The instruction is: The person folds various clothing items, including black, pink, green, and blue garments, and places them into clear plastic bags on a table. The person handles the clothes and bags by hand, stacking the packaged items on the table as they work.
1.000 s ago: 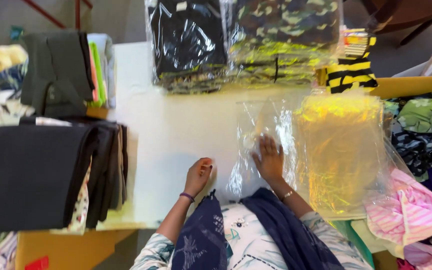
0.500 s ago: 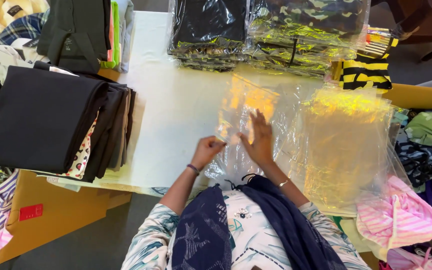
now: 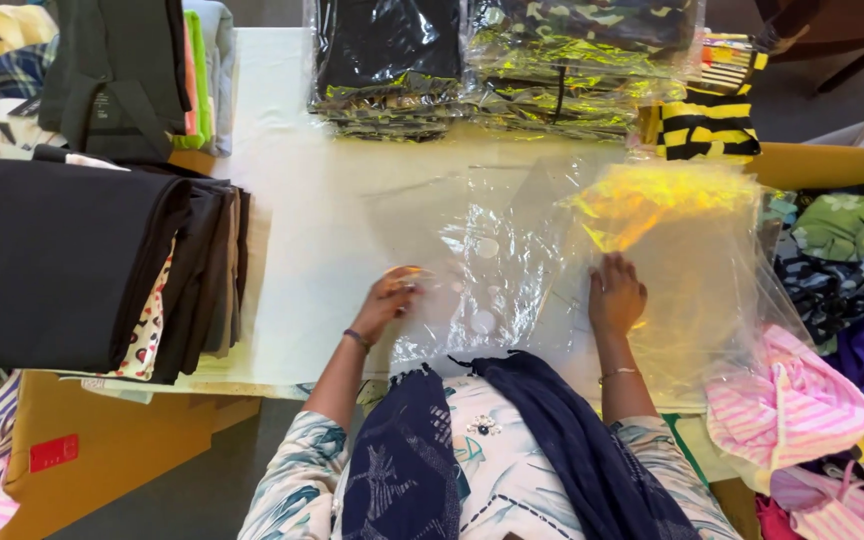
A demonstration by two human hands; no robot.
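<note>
A clear plastic bag [image 3: 492, 260] lies flat on the white table [image 3: 302, 230] in front of me. My left hand [image 3: 389, 296] pinches its near left edge with the fingertips. My right hand [image 3: 615, 292] rests palm down, fingers apart, on a stack of clear bags [image 3: 692, 240] at the right, whose top shines yellow. The single bag overlaps that stack's left side.
A pile of dark folded garments [image 3: 82, 265] sits at the left table edge. Bagged dark and camouflage clothes [image 3: 492, 60] are stacked at the back. A yellow-black striped garment [image 3: 707, 115] lies back right. Pink striped [image 3: 792, 415] and floral clothes [image 3: 852, 235] heap at the right.
The bag I held up with both hands now lies flat on the table. My right hand has moved right onto the stack, and my left hand stays at the bag's left edge.
</note>
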